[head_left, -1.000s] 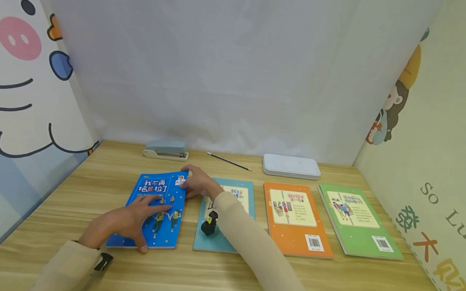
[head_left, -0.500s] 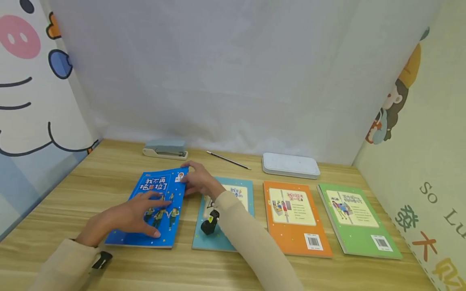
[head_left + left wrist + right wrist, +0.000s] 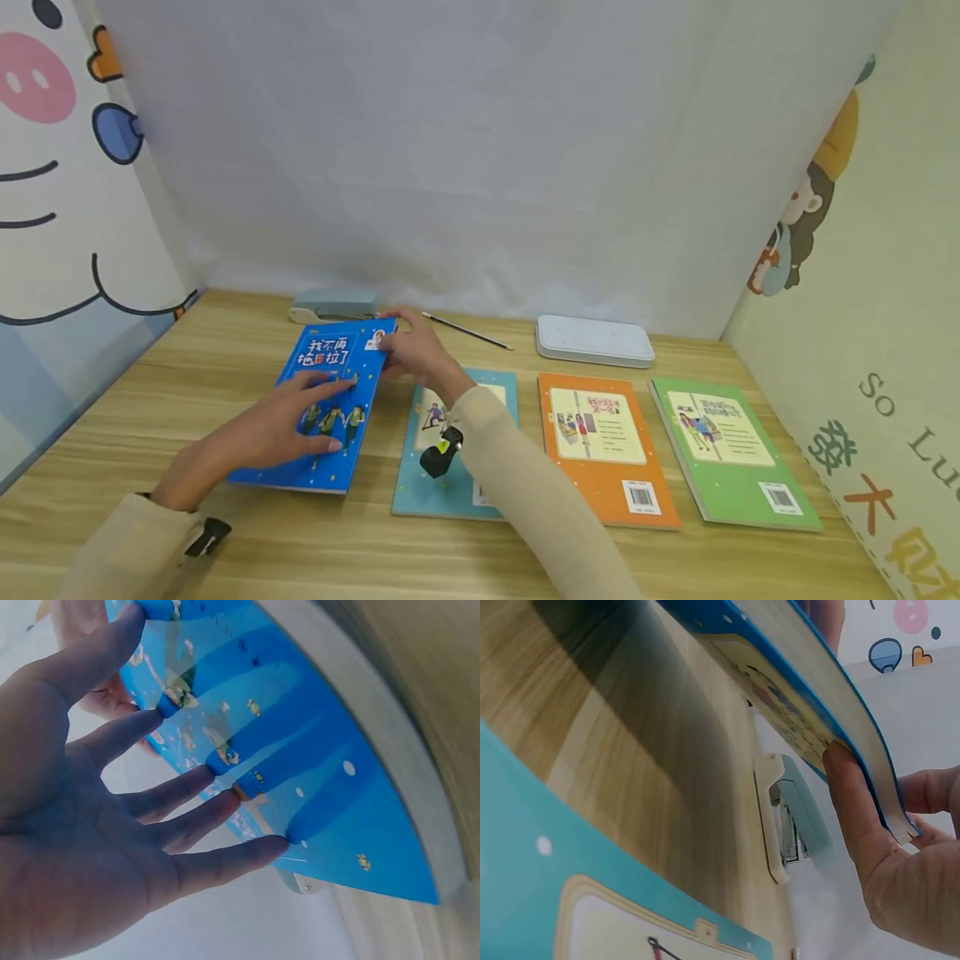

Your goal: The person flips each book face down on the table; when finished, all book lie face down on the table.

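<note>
A blue paperback book (image 3: 367, 375) is raised and tilted above the wooden table in the head view. My right hand (image 3: 414, 350) pinches its upper right corner. In the right wrist view, the thumb and fingers of that hand (image 3: 915, 877) lie on opposite covers, and the book's shadow falls on the table. My left hand (image 3: 277, 425) spreads over the front cover. Seen from the left wrist, its straight fingertips touch or nearly touch the blue cover (image 3: 322, 787). Right of the blue book lies a teal book (image 3: 431, 492), partly hidden by my right forearm.
An orange book (image 3: 600, 496) and a green book (image 3: 742, 492) lie back cover up to the right. Along the back are a blue-grey stapler (image 3: 333, 304), a pencil (image 3: 467, 330) and a white flat case (image 3: 595, 340). A white curtain (image 3: 450, 167) hangs behind.
The blue book has risen off the table and moved slightly away from me, its right side lifting first. Both hands have moved with it; the left thumb has shifted up from the lower edge.
</note>
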The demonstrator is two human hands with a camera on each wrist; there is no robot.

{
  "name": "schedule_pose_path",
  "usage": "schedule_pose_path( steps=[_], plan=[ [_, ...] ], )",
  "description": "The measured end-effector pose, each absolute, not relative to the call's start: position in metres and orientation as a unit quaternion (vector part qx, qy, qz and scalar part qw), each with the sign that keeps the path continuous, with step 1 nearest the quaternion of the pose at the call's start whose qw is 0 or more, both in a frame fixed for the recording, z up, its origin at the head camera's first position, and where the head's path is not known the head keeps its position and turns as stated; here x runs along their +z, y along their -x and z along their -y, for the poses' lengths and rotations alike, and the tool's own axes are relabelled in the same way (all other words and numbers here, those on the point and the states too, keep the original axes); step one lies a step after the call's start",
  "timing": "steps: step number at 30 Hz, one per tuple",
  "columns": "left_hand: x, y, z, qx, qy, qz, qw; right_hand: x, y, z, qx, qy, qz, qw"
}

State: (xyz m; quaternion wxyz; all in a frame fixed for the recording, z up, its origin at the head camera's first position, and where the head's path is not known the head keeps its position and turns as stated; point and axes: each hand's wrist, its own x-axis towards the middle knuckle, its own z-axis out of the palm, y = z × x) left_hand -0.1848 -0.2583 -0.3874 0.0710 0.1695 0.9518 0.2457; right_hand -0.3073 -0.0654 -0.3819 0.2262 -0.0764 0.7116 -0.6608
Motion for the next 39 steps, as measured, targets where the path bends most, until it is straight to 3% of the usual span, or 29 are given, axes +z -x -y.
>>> schedule_pose_path(
  steps=[16,23,39],
  plan=[
    [-0.369,0.181,0.237,0.262,-0.171,-0.949,-0.033,-0.350,0.314,0.051,-0.708,0.034,-0.690,0.146],
    [-0.369,0.178,0.221,0.212,-0.174,-0.960,-0.049,-0.345,0.315,0.046,-0.728,0.013,-0.671,0.142],
    [-0.376,0.178,0.200,0.115,-0.176,-0.960,-0.186,-0.343,0.318,0.040,-0.740,-0.014,-0.660,0.126]
  ],
)
